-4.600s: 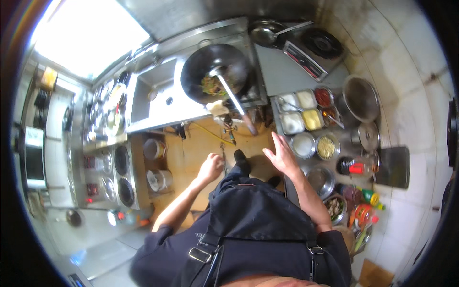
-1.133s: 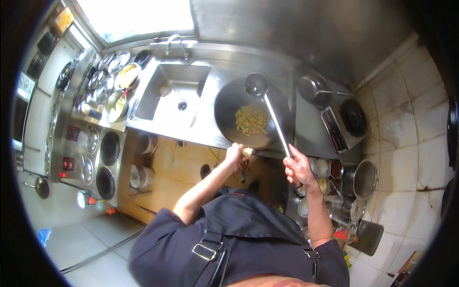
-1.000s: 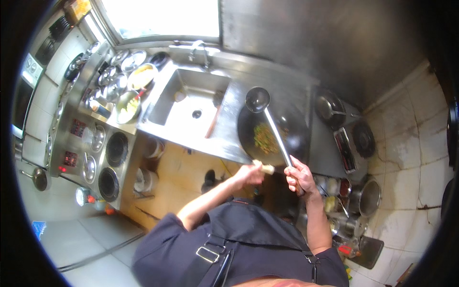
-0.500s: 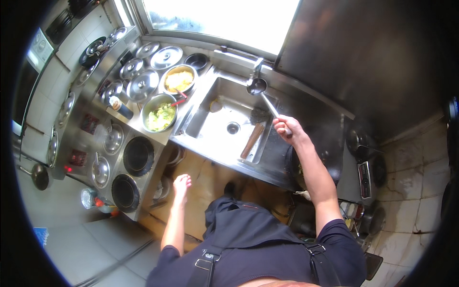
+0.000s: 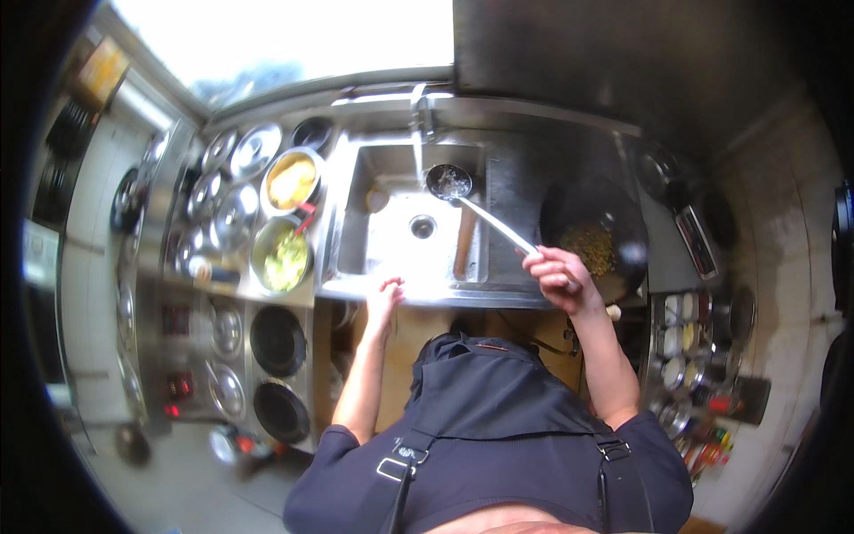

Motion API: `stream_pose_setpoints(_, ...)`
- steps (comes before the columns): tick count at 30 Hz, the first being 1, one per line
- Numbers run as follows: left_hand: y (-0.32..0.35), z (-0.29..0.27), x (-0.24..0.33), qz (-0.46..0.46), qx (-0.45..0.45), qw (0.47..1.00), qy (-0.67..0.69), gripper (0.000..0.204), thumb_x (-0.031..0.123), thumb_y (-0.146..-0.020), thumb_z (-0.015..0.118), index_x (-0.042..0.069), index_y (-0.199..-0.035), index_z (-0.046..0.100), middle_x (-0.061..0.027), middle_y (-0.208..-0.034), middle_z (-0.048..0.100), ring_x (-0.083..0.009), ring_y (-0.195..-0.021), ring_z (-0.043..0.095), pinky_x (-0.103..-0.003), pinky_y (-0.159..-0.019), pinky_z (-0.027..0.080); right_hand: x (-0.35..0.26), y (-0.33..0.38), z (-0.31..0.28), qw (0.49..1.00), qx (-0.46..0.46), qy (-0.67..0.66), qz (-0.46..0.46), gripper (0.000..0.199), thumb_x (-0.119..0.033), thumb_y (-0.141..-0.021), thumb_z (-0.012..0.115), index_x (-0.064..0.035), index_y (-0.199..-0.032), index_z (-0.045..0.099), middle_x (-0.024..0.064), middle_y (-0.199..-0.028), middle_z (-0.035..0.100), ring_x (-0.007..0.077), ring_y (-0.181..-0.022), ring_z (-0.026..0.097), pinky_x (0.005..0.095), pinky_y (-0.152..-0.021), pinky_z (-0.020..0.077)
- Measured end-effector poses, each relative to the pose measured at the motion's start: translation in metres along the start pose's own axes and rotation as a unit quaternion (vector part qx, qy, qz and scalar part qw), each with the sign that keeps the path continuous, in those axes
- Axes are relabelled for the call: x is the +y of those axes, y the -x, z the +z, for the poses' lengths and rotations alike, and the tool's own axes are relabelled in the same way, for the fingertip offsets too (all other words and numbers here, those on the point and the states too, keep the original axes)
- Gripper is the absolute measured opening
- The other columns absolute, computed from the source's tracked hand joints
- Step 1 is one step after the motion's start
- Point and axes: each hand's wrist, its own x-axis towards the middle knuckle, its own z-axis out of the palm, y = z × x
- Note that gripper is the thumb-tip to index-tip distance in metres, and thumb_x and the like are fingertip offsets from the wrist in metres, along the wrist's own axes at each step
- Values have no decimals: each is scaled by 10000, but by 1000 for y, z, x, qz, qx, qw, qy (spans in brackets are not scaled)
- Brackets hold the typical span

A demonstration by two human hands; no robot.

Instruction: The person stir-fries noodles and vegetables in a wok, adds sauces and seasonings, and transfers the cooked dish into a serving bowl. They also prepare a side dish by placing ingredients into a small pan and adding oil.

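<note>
My right hand (image 5: 560, 274) is closed round the pale handle of a long ladle (image 5: 498, 222). Its dark round bowl hangs over the right part of the steel sink (image 5: 351, 214), beside the tap (image 5: 422, 116), and looks to hold clear liquid. To the right of that hand is a dark wok (image 5: 633, 254) with chopped green and brown food (image 5: 589, 247) in it. By the sink's front edge is my left hand (image 5: 382, 301), its fingers loosely bent and apart, holding nothing. Whether it touches the rim I cannot tell.
Left of the sink stand a pot of yellow food (image 5: 291, 181), a pot of chopped greens (image 5: 285, 258) and several metal lids (image 5: 234, 216). Two black pans (image 5: 278, 340) are nearer me. Several seasoning containers (image 5: 685, 338) stand at the right. A brown strip (image 5: 465, 240) lies in the sink.
My view has turned toward the right. The ladle's bowl has come away from under the tap, and liquid now shows in it. My left hand has moved up to the sink's front edge.
</note>
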Motion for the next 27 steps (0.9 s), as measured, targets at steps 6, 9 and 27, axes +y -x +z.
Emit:
stream_pose_setpoints(6, -131, 71, 88, 143, -191, 965, -110, 201, 74, -999, 609, 20, -1162, 713, -89, -1048, 738, -167, -883, 728, -287, -774, 592, 43, 135, -17, 959, -6, 137, -246, 284, -76, -1103, 434, 31, -1366, 423, 68, -967, 484, 31, -576, 456, 179, -421, 475)
stream_pose_setpoints(9, -224, 132, 114, 170, -306, 927, -131, 222, 58, -997, 606, 25, -1199, 690, -76, -1018, 732, -153, -881, 715, -290, -756, 588, 45, 161, -29, 890, 127, 247, -363, 394, -72, -1085, 485, -66, -1473, 419, 63, -946, 573, 36, -587, 477, 210, -433, 457)
stream_pose_setpoints(27, -448, 253, 106, 27, 35, 978, -204, 424, 175, -917, 670, 38, -1315, 622, -158, -1201, 676, -249, -1007, 651, -408, -873, 549, 137, 279, -63, 565, 563, 498, -339, 693, -138, -1037, 560, -214, -1671, 290, -3, -717, 530, 94, -505, 494, 291, -437, 444)
